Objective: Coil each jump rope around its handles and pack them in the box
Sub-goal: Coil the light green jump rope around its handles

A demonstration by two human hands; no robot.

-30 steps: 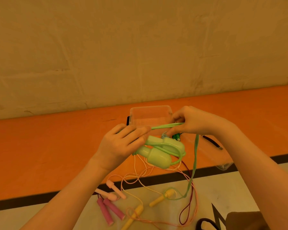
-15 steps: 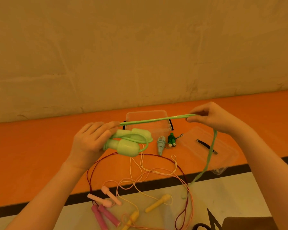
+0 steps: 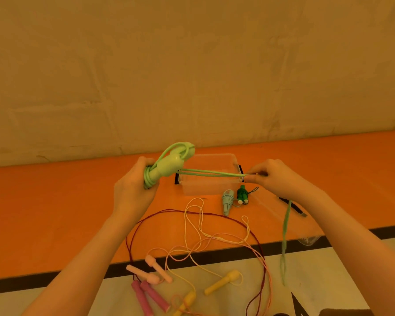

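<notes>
Above the orange floor (image 3: 55, 213), two hands work on a light green jump rope. On the left, the left hand (image 3: 135, 190) has its fingers curled tight around the two light green handles (image 3: 169, 166), which are held together and point up and to the right. Some green rope is already looped around the low end of the handles, by the fingers. On the right, the right hand (image 3: 269, 176) pinches the green rope (image 3: 212, 173) between thumb and fingertips. The rope runs straight and tight from the handles across to that pinch, right over the clear box (image 3: 233, 161). Past the pinch, the rest of the rope hangs down loose, below the right wrist.

The clear box sits on the floor between the two hands, a little behind them, with no lid on it. Its clear lid (image 3: 306, 238) lies to the right, under the right arm. Just in front of the box lie a small pale blue coiled rope (image 3: 227, 201) and a small dark green coiled rope (image 3: 242, 195), side by side. Closer to the person, pink handles (image 3: 146, 293), yellow handles (image 3: 224, 282) and thin loose ropes (image 3: 198, 238) lie in a tangle.
</notes>
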